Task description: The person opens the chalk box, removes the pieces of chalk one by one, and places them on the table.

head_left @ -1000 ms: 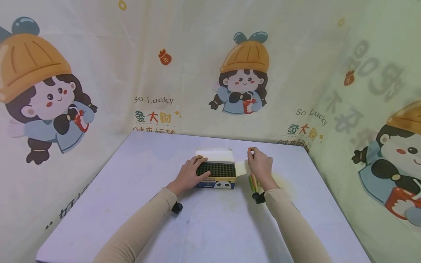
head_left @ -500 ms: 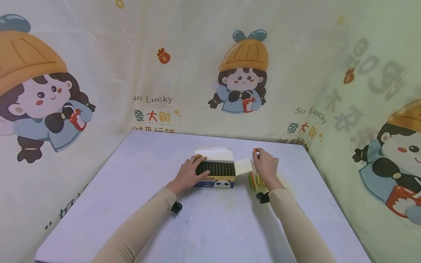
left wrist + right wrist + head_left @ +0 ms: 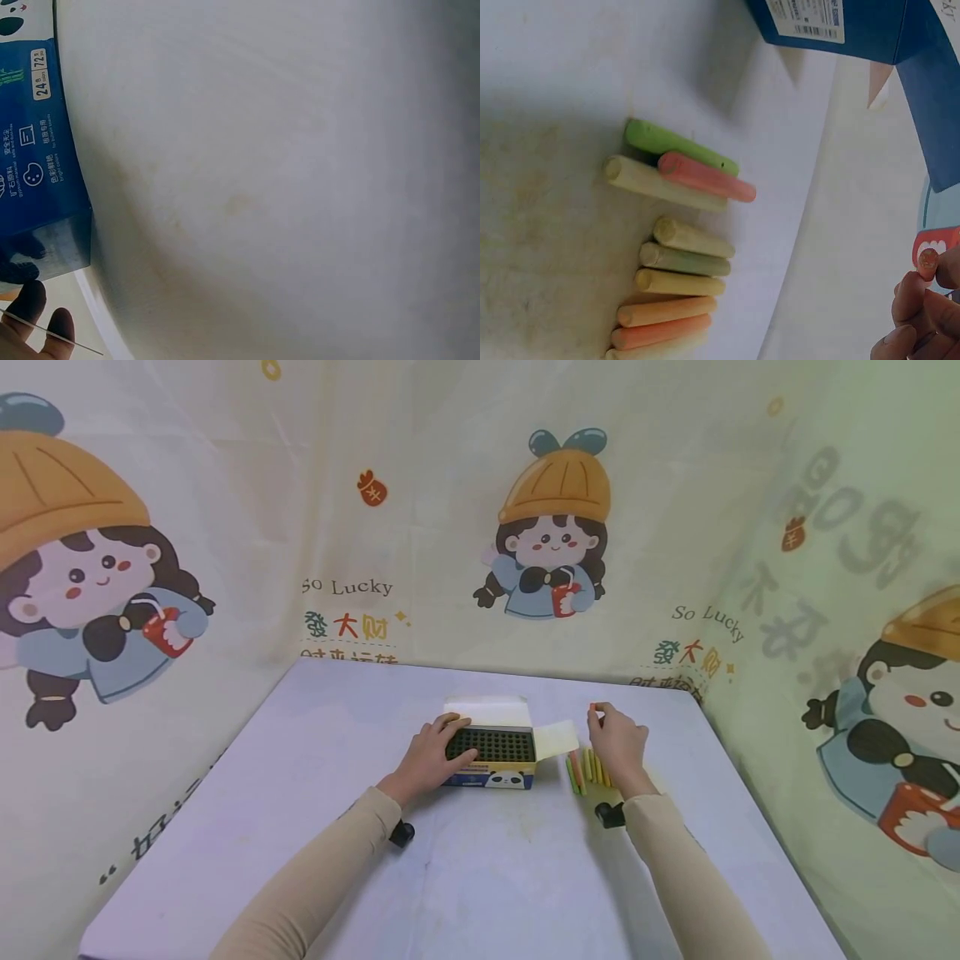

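A blue and yellow chalk box (image 3: 512, 777) with a panda print stands on the table, its flaps folded out. A black insert (image 3: 498, 746) full of small round holes fills its top. My left hand (image 3: 429, 756) grips the box's left end, thumb at the front edge and fingers at the back. Right of the box, my right hand (image 3: 618, 743) pinches a reddish-orange chalk stick (image 3: 928, 260) above the table; most of it is hidden by the fingers. Below that hand lie several loose chalk sticks, among them a green one (image 3: 679, 146) and a pink one (image 3: 707, 177).
The box's side flap (image 3: 557, 740) sticks out to the right, close to the right hand. Its lid flap (image 3: 486, 710) lies back behind the box. Around the white-covered table (image 3: 465, 877) hang printed cloth walls (image 3: 442, 527).
My right hand has shifted right, away from the box, still pinching the reddish-orange chalk stick. More of the loose sticks now show. The left hand stays on the box.
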Tool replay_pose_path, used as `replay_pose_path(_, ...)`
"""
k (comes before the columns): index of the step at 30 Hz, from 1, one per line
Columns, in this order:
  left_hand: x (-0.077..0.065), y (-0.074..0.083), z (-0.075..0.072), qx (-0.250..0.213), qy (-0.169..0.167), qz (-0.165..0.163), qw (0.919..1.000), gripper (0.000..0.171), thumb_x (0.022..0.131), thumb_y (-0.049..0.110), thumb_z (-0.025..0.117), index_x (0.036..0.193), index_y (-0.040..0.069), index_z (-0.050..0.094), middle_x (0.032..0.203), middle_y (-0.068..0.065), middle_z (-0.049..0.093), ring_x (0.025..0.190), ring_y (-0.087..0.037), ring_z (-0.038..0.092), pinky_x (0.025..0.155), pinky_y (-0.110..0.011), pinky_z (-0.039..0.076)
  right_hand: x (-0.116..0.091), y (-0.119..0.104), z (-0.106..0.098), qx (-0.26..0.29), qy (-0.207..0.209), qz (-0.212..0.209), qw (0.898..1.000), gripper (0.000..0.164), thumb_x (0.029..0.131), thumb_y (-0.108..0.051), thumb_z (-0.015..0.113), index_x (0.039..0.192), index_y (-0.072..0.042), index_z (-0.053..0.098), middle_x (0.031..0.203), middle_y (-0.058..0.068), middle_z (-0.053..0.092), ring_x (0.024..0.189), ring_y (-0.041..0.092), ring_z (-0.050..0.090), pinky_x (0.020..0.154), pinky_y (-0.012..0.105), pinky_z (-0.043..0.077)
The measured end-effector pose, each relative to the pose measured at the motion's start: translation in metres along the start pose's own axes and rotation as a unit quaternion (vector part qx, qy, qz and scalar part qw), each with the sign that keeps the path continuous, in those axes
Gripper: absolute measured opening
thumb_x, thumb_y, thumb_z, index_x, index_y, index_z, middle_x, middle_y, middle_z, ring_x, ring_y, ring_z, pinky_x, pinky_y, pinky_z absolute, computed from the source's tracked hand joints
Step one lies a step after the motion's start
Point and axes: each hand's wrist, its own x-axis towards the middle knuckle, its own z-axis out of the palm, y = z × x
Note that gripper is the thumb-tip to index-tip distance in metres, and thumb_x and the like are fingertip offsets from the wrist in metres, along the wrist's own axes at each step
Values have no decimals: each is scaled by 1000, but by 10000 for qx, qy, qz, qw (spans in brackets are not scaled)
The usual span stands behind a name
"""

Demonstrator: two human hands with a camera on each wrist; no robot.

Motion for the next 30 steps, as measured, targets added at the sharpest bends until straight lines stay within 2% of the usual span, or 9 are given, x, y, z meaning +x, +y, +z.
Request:
replay_pose_path(8,1,0,-1,-65,-28,19,10000,74,100,66,53,161,26,38,166,-8,30,137,-42,42,111,-66,34,-1,20,0,-117,121,107,9998,43,110,-32,44,132,-1,65,95,15,76,87,35,70,98,69,37)
replay_pose_path(19,1,-1,-1,-71,-12,38,10000,74,100,66,54,161,27,38,166,-8,30,136,-42,42,110,-66,35,0,46,4,-270,-164,484,9983,46,110,-32,40,133,1,62,105,20,75,97,41,68,97,69,36)
replay_pose_path(30,0,-1,0,-44,46,43,10000,72,100,63,55,160,26,39,165,-9,32,134,-43,44,109,-66,36,-4,61,11,-362,-405,661,9963,46,109,-31,39,131,3,62,106,22,74,98,41,68,99,69,33)
